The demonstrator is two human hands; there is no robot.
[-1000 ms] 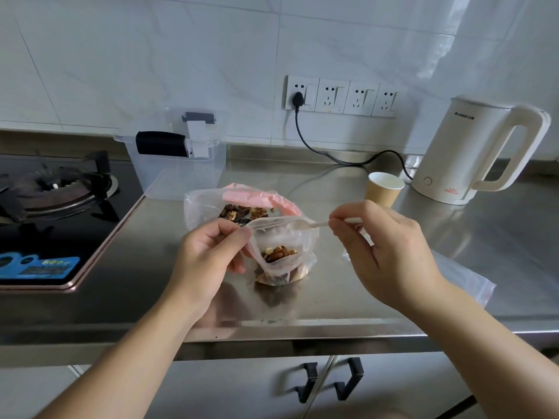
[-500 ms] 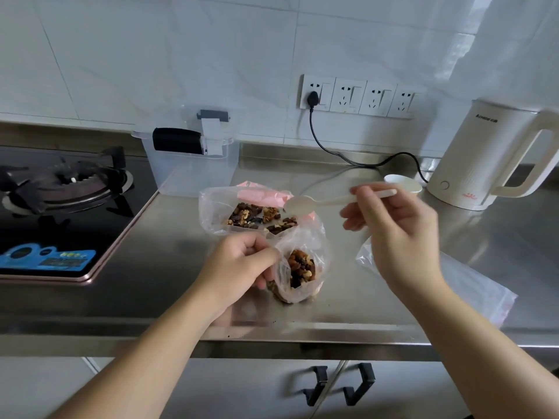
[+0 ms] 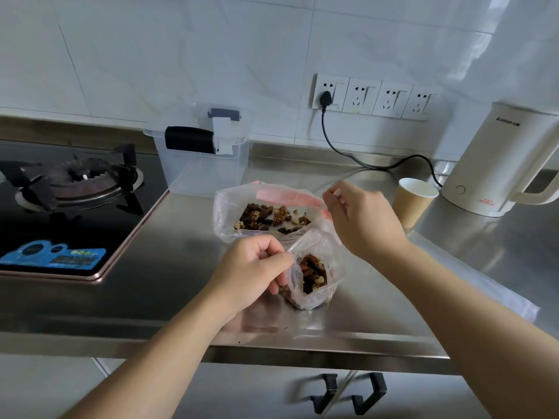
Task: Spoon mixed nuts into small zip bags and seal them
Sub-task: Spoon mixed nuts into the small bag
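Note:
A small clear zip bag (image 3: 328,258), partly filled with mixed nuts, stands on the steel counter (image 3: 187,267). My left hand (image 3: 254,269) pinches its left rim and holds the mouth open. Just behind it lies a larger clear bag (image 3: 225,213) with a pink zip strip, open, with loose nuts inside. My right hand (image 3: 360,220) hovers over the right end of the large bag with its fingers curled in a pinch. Only a small white tip of the plastic spoon (image 3: 335,192) shows at the fingers; the bowl of the spoon is hidden behind the hand.
A paper cup (image 3: 413,204) and a white kettle (image 3: 499,164) with its black cord stand at the back right. A clear plastic box (image 3: 202,164) sits behind the bags, with a gas hob (image 3: 69,189) to the left. Flat empty bags (image 3: 484,285) lie under my right forearm.
My right hand has swung the spoon from level above the bags down toward the large bag, so the spoon is now mostly hidden. The left hand keeps holding the small bag.

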